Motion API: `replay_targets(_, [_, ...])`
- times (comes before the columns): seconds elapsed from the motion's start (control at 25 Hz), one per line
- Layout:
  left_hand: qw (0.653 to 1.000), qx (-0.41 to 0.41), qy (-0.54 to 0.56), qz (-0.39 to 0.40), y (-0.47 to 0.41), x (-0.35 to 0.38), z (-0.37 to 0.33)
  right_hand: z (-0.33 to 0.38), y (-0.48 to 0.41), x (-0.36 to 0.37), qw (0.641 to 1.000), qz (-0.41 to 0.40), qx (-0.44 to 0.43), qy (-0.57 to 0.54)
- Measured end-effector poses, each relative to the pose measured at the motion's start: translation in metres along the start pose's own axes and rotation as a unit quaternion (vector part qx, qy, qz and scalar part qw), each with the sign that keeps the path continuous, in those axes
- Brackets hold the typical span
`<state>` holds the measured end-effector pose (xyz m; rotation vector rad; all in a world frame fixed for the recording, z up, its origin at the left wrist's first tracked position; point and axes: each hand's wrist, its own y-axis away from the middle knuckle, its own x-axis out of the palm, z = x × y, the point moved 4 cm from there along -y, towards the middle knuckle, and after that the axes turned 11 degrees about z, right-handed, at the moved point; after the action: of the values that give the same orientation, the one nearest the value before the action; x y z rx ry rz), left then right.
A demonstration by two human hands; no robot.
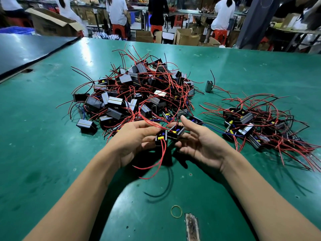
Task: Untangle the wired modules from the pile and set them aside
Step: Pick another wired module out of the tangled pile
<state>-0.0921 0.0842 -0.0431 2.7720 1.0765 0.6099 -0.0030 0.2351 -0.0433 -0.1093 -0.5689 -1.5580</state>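
You are in an electronics assembly workshop on a factory floor. Your bench is wide and covered in a green mat (52,153). A large pile of small black modules (135,94) trailing red wires lies in the middle of it, with a smaller batch (257,129) to the right. Beyond the far edge, other workers (223,14) with their backs to you sit or stand at long tables (295,31), some on red plastic stools (119,30). Open cardboard boxes (52,25) crowd the floor between the rows. A blue bin (15,30) sits at the far left.

Tangled pile (139,94) blocks centre; smaller heap (260,126) blocks right. Bare lane between, lone module (208,86) at far end. Left tabletop (43,136) open.
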Motion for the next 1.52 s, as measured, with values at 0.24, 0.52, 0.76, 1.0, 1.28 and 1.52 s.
replay_targets(0.24, [0.996, 0.046, 0.067, -0.037, -0.002, 0.001, -0.004, 0.001, -0.001, 0.000, 0.996, 0.074, -0.026, -0.052])
replay_targets(0.52, [0.992, 0.108, 0.038, -0.046, 0.001, 0.002, -0.006, -0.006, -0.008, 0.007, 0.995, 0.051, -0.075, -0.034])
replay_targets(0.76, [0.995, 0.091, 0.033, -0.018, -0.003, 0.011, -0.001, 0.018, -0.004, -0.007, 0.981, -0.057, -0.174, -0.064])
replay_targets(1.0, [0.997, 0.049, -0.058, -0.025, -0.008, 0.010, 0.011, 0.079, 0.032, -0.073, 0.880, -0.323, -0.346, -0.022])
replay_targets(1.28, [0.995, 0.047, -0.085, -0.019, -0.009, 0.006, 0.013, 0.094, 0.053, -0.140, 0.774, -0.585, -0.240, 0.033])
replay_targets(1.52, [0.994, 0.047, -0.101, -0.011, -0.008, 0.005, 0.013, 0.082, 0.055, -0.137, 0.718, -0.656, -0.080, 0.220])
